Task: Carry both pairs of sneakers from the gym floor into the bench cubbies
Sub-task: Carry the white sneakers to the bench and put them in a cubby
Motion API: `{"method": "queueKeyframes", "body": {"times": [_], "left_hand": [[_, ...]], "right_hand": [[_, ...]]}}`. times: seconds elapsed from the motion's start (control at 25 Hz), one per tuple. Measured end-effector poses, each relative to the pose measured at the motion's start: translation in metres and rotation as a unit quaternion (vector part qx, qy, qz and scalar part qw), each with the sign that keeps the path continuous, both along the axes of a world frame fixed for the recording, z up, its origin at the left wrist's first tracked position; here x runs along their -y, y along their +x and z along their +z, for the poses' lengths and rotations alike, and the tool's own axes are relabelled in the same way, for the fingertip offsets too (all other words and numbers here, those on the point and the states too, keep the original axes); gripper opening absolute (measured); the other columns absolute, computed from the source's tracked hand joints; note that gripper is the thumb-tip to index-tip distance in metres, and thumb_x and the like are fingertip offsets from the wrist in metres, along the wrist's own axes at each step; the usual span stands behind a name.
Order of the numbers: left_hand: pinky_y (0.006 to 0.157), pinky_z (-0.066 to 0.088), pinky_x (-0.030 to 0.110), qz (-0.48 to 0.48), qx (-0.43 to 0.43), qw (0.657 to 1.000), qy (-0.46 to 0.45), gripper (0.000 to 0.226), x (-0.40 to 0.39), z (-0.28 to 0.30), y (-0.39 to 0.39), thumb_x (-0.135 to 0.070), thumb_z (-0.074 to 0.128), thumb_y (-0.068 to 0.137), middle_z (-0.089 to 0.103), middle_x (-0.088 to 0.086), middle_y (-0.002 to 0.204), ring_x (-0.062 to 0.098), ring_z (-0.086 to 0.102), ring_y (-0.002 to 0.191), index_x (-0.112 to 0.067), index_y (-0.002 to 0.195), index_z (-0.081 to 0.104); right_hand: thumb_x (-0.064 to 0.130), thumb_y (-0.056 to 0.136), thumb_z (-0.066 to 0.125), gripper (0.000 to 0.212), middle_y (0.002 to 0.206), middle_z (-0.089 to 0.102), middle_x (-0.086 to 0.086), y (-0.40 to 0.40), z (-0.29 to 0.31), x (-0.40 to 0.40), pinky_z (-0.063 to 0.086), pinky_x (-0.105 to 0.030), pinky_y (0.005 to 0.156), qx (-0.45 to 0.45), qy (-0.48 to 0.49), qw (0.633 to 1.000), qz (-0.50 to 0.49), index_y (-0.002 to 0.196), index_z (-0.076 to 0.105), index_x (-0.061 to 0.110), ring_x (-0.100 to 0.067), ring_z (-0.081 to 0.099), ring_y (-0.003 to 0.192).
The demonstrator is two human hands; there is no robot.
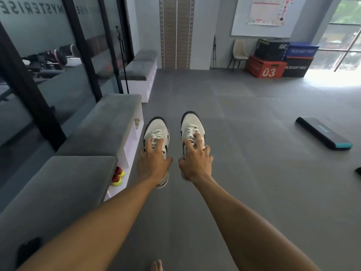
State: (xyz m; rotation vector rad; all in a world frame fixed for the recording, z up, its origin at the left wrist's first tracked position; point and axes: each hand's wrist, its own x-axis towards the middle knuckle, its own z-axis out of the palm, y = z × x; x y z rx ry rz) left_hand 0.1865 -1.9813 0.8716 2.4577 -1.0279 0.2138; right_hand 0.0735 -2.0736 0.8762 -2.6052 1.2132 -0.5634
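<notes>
I hold a pair of white sneakers with black trim above the grey floor, toes pointing away from me. My left hand [154, 161] grips the left sneaker [156, 130] over its laces. My right hand [195, 161] grips the right sneaker [192, 124] the same way. The white bench with grey cushions [109, 122] runs along my left, its cubbies facing the floor. A red and yellow pair of sneakers [117, 177] sits in a near cubby. Something pale [137, 123] shows in a farther cubby.
A second cushioned bench [140, 69] stands farther along the glass wall. A black and teal step platform [324, 135] lies on the floor at right. Stacked plyo boxes [281, 59] and a chair [239, 52] stand at the back wall. A black phone [29, 249] rests on the near cushion.
</notes>
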Motion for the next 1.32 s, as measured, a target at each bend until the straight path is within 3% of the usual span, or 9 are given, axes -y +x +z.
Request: {"method": "queueKeyframes", "body": {"times": [0.36,0.64,0.88,1.32], "left_hand": [[0.084,0.051,0.046,-0.013,-0.012,1.000,0.017,0.069,0.258,0.013,0.212,-0.042,0.070,0.078,0.033,0.009,0.152,0.041,0.049,0.115,-0.028,0.140,0.043],[0.083,0.050,0.045,-0.032,0.007,0.999,0.026,0.070,0.485,0.006,0.352,-0.045,0.070,0.079,0.035,0.011,0.151,0.041,0.052,0.109,-0.027,0.141,0.043],[0.084,0.048,0.046,-0.014,-0.006,1.000,0.021,0.072,0.670,0.023,0.470,-0.050,0.070,0.079,0.035,0.009,0.150,0.039,0.050,0.115,-0.029,0.142,0.042],[0.088,0.049,0.045,-0.038,-0.004,0.999,0.012,0.070,0.982,0.023,0.741,-0.049,0.070,0.078,0.038,0.010,0.148,0.038,0.053,0.115,-0.027,0.140,0.044]], "right_hand": [[0.030,0.086,0.062,0.063,0.166,0.007,-0.005,0.204,-0.010,0.238,0.043,-0.060,0.095,-0.002,0.055,0.998,-0.026,0.144,0.036,0.030,-0.046,0.031,0.132],[0.029,0.085,0.063,0.065,0.166,0.007,-0.005,0.347,-0.014,0.467,0.041,-0.060,0.097,0.005,0.060,0.998,-0.022,0.144,0.036,0.032,-0.045,0.031,0.132],[0.028,0.086,0.065,0.064,0.166,0.006,-0.004,0.469,0.005,0.653,0.040,-0.060,0.098,-0.009,0.054,0.998,-0.009,0.144,0.037,0.032,-0.044,0.029,0.134],[0.027,0.085,0.063,0.063,0.166,0.007,-0.003,0.727,0.006,0.958,0.041,-0.056,0.096,-0.013,0.044,0.998,-0.031,0.143,0.037,0.034,-0.043,0.033,0.131]]}}
